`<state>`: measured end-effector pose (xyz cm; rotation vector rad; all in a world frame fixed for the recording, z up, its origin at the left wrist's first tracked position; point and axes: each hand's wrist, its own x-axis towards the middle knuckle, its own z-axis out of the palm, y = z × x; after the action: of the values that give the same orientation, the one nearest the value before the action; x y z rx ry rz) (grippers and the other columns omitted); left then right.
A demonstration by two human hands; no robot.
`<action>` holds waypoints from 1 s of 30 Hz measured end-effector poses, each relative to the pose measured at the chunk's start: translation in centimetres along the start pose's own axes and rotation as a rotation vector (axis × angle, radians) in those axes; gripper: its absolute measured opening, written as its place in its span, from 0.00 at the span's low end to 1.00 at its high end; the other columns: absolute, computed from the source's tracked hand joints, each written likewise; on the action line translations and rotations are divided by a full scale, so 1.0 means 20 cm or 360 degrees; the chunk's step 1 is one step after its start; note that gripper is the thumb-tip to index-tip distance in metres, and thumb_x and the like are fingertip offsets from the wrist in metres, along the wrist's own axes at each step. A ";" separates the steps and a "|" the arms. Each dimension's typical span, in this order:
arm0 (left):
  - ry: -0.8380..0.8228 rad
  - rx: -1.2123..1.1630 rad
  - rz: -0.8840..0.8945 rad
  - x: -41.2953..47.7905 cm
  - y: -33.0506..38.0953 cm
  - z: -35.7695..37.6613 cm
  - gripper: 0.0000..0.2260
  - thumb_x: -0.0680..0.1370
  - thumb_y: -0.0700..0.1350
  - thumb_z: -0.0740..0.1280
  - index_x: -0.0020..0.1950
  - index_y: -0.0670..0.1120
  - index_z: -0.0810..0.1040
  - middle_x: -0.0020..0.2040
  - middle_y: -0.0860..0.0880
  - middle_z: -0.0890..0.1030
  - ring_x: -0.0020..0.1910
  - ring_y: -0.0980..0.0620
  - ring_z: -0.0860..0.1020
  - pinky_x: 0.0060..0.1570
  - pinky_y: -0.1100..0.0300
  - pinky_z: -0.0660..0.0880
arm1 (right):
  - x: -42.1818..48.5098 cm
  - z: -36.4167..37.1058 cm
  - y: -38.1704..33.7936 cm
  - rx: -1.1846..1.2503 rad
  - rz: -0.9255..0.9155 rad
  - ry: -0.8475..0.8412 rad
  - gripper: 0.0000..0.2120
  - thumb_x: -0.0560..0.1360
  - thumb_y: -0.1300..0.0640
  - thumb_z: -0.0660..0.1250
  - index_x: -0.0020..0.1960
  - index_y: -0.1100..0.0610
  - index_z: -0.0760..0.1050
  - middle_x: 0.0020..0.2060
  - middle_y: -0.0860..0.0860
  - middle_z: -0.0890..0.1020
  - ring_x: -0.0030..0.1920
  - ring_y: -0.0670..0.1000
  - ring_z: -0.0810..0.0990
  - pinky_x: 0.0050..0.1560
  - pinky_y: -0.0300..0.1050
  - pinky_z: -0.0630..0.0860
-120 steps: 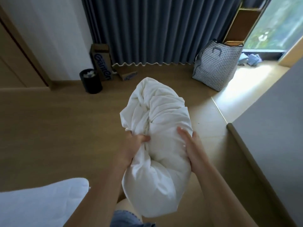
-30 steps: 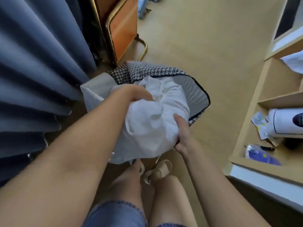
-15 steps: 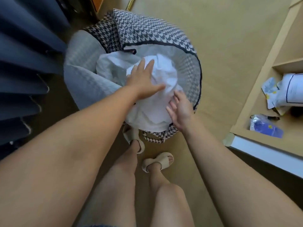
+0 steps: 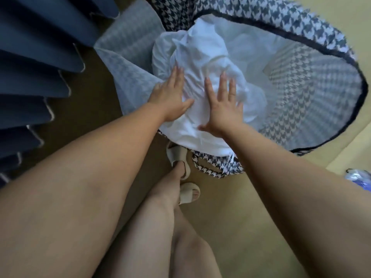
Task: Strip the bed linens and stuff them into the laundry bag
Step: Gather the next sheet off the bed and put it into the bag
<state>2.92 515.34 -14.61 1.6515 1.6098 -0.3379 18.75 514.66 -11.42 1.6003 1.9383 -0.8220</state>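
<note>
White linens point(image 4: 202, 57), soft and compressible, are pressed flat-palmed by left hand point(image 4: 170, 97) and right hand point(image 4: 223, 106) into laundry bag point(image 4: 321, 81); the overhang at 6 o'clock is judged the best hold.

Left hand point(image 4: 170, 97) and right hand point(image 4: 223, 106) press flat on white linens point(image 4: 202, 53) in the houndstooth laundry bag point(image 4: 313, 81).

The laundry bag point(image 4: 301, 97) filled the upper right of the frame, mouth upward. The linens point(image 4: 208, 53) sat inside it toward its left side, hanging over the near rim. The left hand point(image 4: 170, 99) and the right hand point(image 4: 224, 107) lay flat on the linens, side by side. The curtain point(image 4: 40, 61) ran down the left edge, just beside the bag. Two sandals point(image 4: 178, 157) stood on the floor point(image 4: 230, 217) below the bag, at centre.
</note>
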 end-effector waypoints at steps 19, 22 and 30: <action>-0.0376 0.0482 0.0405 -0.36 -0.33 -0.33 0.26 0.73 0.65 0.64 0.29 0.45 0.64 0.26 0.50 0.65 0.26 0.52 0.62 0.49 0.54 0.64 | 0.08 0.10 -0.22 0.0377 -0.0026 -0.0759 0.25 0.83 0.48 0.48 0.78 0.55 0.49 0.78 0.54 0.45 0.77 0.55 0.42 0.75 0.56 0.44; -0.0356 0.0602 0.0512 -0.44 -0.33 -0.44 0.27 0.73 0.66 0.64 0.29 0.45 0.63 0.26 0.50 0.64 0.25 0.52 0.61 0.53 0.54 0.66 | -0.06 0.07 -0.27 0.0975 0.0173 -0.0803 0.19 0.83 0.52 0.51 0.70 0.57 0.65 0.65 0.61 0.72 0.65 0.58 0.71 0.66 0.51 0.64; 0.0031 0.0583 0.0788 -0.60 -0.24 -0.51 0.27 0.76 0.65 0.54 0.30 0.44 0.66 0.33 0.47 0.73 0.36 0.45 0.72 0.47 0.54 0.63 | -0.33 -0.17 -0.24 0.1222 -0.0020 -0.0549 0.07 0.78 0.54 0.64 0.46 0.55 0.78 0.38 0.47 0.79 0.38 0.46 0.75 0.40 0.36 0.70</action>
<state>-6.69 513.11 -1.54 2.2666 1.1392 -0.3721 15.38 512.03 -3.80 1.6694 1.4546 -1.8656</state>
